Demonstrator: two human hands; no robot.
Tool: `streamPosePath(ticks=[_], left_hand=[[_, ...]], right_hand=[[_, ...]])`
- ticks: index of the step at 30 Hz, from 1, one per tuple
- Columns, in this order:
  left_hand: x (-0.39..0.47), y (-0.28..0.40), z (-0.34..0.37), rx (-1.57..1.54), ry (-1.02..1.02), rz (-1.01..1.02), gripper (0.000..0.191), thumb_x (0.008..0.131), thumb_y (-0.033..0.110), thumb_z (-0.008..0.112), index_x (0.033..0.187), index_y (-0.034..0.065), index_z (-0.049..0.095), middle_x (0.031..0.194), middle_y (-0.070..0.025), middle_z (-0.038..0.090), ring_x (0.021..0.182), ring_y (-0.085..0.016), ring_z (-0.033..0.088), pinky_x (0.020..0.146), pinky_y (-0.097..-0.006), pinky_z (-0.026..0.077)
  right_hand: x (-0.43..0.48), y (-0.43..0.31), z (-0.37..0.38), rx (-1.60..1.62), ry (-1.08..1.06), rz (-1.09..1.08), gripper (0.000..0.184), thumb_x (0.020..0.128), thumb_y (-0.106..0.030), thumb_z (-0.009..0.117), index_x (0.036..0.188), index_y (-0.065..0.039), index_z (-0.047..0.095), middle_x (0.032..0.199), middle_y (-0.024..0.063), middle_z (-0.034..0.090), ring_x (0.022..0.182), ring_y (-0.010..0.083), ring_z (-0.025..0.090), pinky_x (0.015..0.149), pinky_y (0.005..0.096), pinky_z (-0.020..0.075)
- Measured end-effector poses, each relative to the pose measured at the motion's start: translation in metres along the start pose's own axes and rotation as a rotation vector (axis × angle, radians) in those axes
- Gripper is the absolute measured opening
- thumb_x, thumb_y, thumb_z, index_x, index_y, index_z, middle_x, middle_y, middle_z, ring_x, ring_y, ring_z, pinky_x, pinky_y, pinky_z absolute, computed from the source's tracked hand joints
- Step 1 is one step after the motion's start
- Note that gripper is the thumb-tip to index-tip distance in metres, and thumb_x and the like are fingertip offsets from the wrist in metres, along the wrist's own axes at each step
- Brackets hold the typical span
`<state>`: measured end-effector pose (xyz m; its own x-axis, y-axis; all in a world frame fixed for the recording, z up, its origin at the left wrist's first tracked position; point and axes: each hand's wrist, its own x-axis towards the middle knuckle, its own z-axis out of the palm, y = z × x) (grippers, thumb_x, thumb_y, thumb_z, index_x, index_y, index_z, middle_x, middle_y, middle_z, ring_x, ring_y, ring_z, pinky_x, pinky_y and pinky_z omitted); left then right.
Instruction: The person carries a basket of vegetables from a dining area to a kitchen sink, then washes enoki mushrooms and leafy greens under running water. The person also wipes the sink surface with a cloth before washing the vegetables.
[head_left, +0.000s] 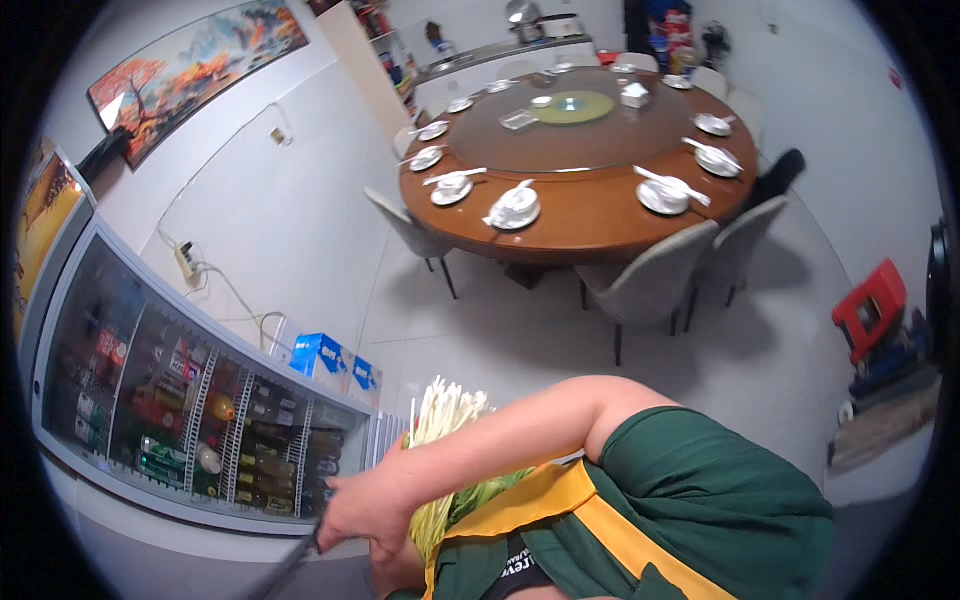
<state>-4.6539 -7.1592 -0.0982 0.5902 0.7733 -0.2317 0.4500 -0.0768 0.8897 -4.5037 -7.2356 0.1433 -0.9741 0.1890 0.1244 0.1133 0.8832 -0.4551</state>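
My right arm reaches across my chest to the left. My right hand (367, 510) is at the lower left, its fingertips at a dark, blurred bar or edge (289, 566); whether they grip it is unclear. Behind that forearm, against my green and yellow top, lies a bundle of long, thin white stalks (446, 409), like enoki mushrooms, with leafy greens (487, 491) beside it. Below my right hand shows a piece of skin that looks like my left forearm (397, 570); my left hand itself is out of view.
A glass-door drinks fridge (180, 405) stands at left, with blue and white cartons (319, 356) beside it. Ahead is a round wooden table (570, 232) with place settings and grey chairs (645, 277). A red plastic item (870, 311) lies at right. Cables run along the left wall.
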Motion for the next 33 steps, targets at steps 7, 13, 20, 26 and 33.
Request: streamPosePath(ticks=[7, 13, 20, 26, 33], left_hand=[[0.075, 0.020, -0.071, -0.148, 0.283, -0.185, 0.093, 0.071, 0.028, 0.084, 0.146, 0.0017, 0.036, 0.128, -0.0143, 0.059, 0.114, -0.020, 0.057, 0.099, -0.0327, 0.044], [0.154, -0.016, -0.143, -0.092, 0.412, -0.193, 0.100, 0.065, 0.033, 0.088, 0.143, -0.0031, 0.039, 0.133, -0.0176, 0.055, 0.124, -0.025, 0.051, 0.106, -0.0355, 0.038], [0.309, -0.061, -0.314, -0.046, 0.399, -0.229, 0.102, 0.063, 0.037, 0.088, 0.144, -0.0004, 0.038, 0.136, -0.0203, 0.052, 0.126, -0.027, 0.050, 0.106, -0.0371, 0.038], [0.440, -0.050, -0.430, -0.004, 0.304, -0.223, 0.101, 0.064, 0.037, 0.087, 0.144, 0.0002, 0.039, 0.133, -0.0199, 0.054, 0.125, -0.028, 0.051, 0.106, -0.0362, 0.038], [0.606, -0.062, -0.554, 0.038, 0.288, -0.224, 0.097, 0.065, 0.038, 0.087, 0.142, 0.0009, 0.041, 0.130, -0.0171, 0.057, 0.121, -0.026, 0.054, 0.104, -0.0352, 0.039]], right_hand=[[-0.128, 0.125, -0.111, 0.309, 0.106, -0.163, 0.050, 0.077, -0.021, 0.070, 0.123, -0.001, 0.060, 0.099, 0.0165, 0.068, 0.093, 0.0338, 0.066, 0.082, 0.0426, 0.0520], [-0.195, 0.335, -0.137, 1.102, 0.022, 0.408, 0.030, 0.094, -0.021, 0.064, 0.112, 0.003, 0.064, 0.093, 0.0075, 0.070, 0.081, 0.0116, 0.065, 0.073, 0.0284, 0.0533], [-0.149, 0.534, -0.087, 1.028, 0.011, 0.864, 0.049, 0.095, -0.037, 0.063, 0.119, 0.006, 0.062, 0.103, 0.0102, 0.069, 0.093, 0.0133, 0.062, 0.084, 0.0288, 0.0498], [-0.087, 0.660, -0.124, 1.463, -0.057, 0.971, 0.066, 0.093, -0.057, 0.057, 0.121, 0.004, 0.062, 0.108, 0.0083, 0.067, 0.095, 0.0108, 0.061, 0.080, 0.0264, 0.0508], [-0.036, 0.848, -0.181, 1.585, 0.116, 0.974, 0.054, 0.096, -0.048, 0.058, 0.117, 0.001, 0.064, 0.105, 0.0050, 0.068, 0.089, 0.0082, 0.062, 0.075, 0.0251, 0.0519]])
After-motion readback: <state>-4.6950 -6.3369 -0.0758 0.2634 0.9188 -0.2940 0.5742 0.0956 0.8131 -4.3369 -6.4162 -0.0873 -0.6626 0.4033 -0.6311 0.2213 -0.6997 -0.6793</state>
